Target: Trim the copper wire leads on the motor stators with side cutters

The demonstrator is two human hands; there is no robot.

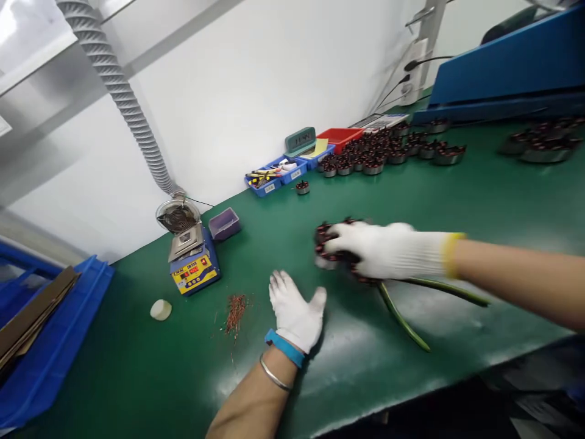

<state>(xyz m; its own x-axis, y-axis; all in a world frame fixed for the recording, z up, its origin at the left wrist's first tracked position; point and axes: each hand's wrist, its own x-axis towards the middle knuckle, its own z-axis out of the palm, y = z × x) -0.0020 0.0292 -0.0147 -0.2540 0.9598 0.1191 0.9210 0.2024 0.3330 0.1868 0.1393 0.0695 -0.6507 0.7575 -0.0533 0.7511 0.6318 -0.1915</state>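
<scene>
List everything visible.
Tabletop: one, green, centre
Ribbed hose: one, grey, upper left
Boxy device: one, blue-yellow, below hose
Plastic bin: one, purple, beside device
Round block: one, cream, left
Wire scraps: one pile, copper, left
Small plastic trays: three blue, one red, back
Clock: one, teal, behind trays
Round wound metal parts: many, black-copper, mostly right
Tool handles: two, green, front right
Large plastic tray: one, blue, far left
Large housing: one, blue, upper right
Left hand, right hand: two, white-gloved, centre

The scene is brightly lit, with glossy glare on the green tabletop (173, 360) below and between the two gloved hands. The right hand (370, 247) is motion-blurred; wide-angle distortion stretches the edges, and the parts right of it look soft.
</scene>
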